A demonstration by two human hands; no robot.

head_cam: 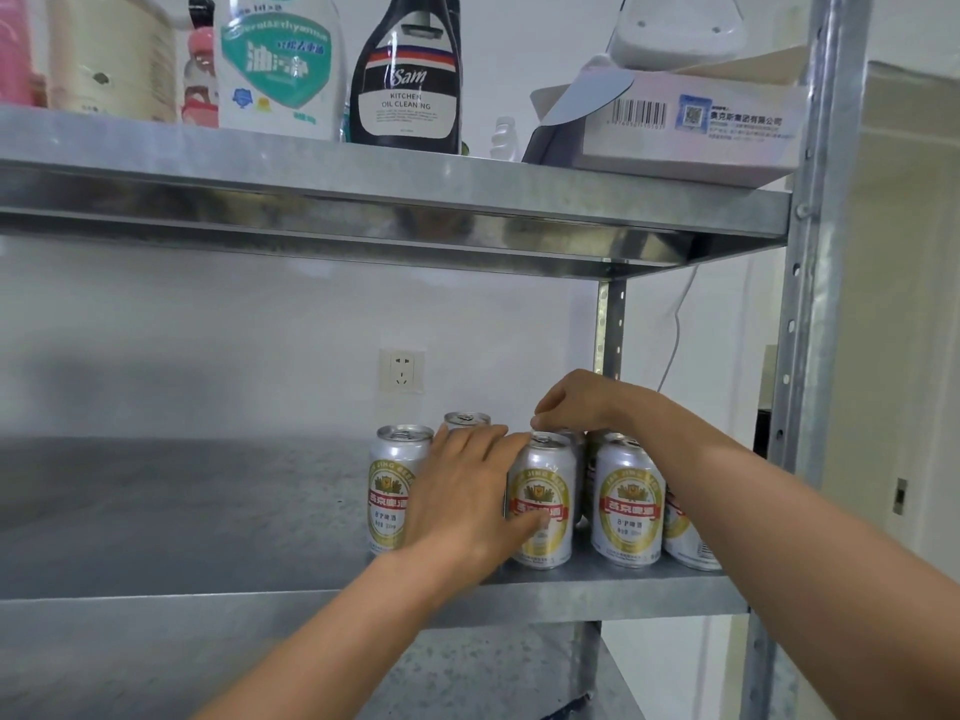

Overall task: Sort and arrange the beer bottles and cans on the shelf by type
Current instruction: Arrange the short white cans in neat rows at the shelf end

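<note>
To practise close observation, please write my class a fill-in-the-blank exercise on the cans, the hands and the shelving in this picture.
1. All the cans stand ___.
2. They are grouped at the ___ end of the shelf.
3. The right hand reaches them from ___.
4. The black bottle reads "Kitchen ___ Cleaning".

Missing words: upright; right; above; Oil
</note>
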